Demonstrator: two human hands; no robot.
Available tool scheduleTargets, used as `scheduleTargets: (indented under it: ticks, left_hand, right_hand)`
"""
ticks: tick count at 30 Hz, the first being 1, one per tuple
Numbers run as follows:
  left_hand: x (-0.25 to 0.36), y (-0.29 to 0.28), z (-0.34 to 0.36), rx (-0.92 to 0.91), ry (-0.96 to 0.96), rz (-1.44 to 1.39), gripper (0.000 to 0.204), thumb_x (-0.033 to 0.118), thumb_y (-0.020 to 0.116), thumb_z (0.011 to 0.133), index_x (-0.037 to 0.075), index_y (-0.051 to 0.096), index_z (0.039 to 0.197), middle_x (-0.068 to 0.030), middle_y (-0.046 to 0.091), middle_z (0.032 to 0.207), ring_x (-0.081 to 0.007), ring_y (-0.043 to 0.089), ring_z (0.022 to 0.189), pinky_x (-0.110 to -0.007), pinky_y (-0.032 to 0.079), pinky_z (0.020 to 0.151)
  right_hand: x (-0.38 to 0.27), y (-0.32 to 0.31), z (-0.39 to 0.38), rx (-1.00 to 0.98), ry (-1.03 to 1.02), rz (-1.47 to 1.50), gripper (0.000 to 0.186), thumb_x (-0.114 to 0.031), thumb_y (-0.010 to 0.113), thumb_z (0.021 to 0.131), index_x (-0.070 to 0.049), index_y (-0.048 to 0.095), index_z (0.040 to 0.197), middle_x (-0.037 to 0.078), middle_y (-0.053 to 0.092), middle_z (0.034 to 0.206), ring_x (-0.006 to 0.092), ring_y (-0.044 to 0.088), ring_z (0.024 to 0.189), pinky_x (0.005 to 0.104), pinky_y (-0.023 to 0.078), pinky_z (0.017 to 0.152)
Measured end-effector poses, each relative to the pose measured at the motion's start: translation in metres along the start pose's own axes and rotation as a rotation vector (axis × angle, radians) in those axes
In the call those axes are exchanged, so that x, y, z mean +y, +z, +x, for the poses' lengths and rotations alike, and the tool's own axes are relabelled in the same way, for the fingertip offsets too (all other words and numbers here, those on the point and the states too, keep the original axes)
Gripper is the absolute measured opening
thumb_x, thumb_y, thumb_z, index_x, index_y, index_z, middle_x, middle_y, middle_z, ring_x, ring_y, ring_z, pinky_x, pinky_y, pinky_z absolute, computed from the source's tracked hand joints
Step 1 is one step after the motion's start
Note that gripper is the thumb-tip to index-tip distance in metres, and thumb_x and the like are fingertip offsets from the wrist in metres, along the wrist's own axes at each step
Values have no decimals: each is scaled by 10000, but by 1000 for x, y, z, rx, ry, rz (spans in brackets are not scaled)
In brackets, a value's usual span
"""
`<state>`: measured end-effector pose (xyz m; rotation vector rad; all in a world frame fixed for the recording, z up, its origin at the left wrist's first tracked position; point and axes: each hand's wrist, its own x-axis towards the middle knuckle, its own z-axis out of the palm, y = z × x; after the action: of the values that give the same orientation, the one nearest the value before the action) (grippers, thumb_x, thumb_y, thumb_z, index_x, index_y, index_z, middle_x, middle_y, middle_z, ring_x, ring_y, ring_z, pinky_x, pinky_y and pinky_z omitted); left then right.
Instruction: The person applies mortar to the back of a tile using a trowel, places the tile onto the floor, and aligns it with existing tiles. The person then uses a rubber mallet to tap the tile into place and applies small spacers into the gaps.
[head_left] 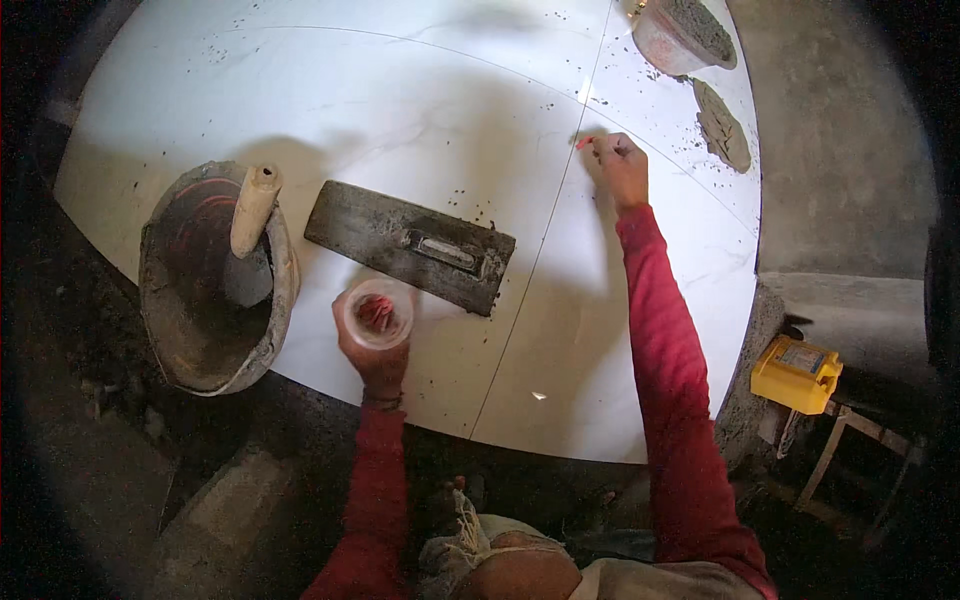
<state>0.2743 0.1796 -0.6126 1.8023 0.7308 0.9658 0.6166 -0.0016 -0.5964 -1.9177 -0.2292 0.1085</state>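
Observation:
My left hand (372,345) is wrapped round a clear plastic cup (405,318) with several small red tile spacers (376,312) inside. Farther off to the right, my right hand (621,165) pinches one red tile spacer (585,142) close to the joint between large white tiles (590,300). A grey, mortar-stained float (372,232) with a handle on top lies on the tiles just beyond the cup. At the left, a mortar-caked tub (283,300) holds a trowel whose wooden handle (254,212) rests up against the rim.
At the far right stand a bucket of mortar (670,45) and a flattened mortar patch (722,128). A yellow jerrycan (796,375) sits on a wooden stand (835,440) beside the grey wall (840,150). Mortar crumbs dot the tiles. The tiled surface ends at a curved near edge.

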Motion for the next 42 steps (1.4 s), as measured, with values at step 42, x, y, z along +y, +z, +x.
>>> scheduleTargets:
  ticks: [42]
  left_hand:
    - [-27,-17,-9,-84,-54,136,501,76,838,700,26,527,1089,-57,588,989,-162,570,903,-298,488,822]
  right_hand:
    - [7,51,41,-92,90,-999,404,-401,615,820,-23,700,934,244,673,986,393,651,971,479,507,830]
